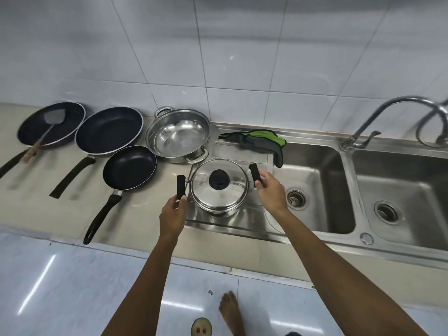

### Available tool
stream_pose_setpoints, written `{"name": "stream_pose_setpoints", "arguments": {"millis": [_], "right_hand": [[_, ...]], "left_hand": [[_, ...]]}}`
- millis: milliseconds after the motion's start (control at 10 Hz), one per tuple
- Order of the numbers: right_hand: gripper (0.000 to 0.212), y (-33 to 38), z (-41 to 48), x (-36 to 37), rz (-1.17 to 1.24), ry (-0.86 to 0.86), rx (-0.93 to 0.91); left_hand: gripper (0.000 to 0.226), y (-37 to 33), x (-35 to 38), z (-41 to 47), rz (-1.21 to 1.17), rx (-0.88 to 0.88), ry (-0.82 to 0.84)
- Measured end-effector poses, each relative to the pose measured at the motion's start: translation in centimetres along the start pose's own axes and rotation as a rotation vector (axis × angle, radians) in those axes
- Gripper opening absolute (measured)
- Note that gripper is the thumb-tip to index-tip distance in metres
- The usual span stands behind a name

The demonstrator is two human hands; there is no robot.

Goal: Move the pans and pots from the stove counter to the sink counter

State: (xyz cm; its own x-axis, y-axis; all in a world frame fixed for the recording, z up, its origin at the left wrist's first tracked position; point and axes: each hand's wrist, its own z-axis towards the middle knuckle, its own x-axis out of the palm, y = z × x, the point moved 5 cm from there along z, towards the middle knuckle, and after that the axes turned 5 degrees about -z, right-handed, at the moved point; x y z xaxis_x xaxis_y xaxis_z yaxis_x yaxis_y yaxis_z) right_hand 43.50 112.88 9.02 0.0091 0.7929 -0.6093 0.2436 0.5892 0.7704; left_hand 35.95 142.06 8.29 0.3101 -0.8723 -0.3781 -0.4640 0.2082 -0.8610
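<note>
A small steel pot [219, 202] with a glass lid and black knob sits on the steel drainboard [230, 226] left of the sink. My left hand [172, 214] grips its left black handle and my right hand [270, 190] grips its right black handle. Behind it stands a wide open steel pot [178, 135]. To the left on the beige counter lie three black frying pans: a small one [129, 168], a larger one [109, 129], and a far-left one [51, 123] with a metal spatula [52, 120] resting in it.
A green and grey cloth [261, 141] lies on the drainboard's back edge. A double steel sink [322, 166] with a curved tap [358, 139] fills the right. White tiled wall behind. My bare foot [230, 311] stands on the glossy floor.
</note>
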Motion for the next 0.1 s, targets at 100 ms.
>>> {"name": "stream_pose_setpoints", "arguments": {"millis": [100], "right_hand": [[0.044,-0.98,-2.55,-0.95,-0.054,0.051,-0.078]], "left_hand": [[0.054,1.52,1.26,-3.39,0.099,-0.018,0.003]]}}
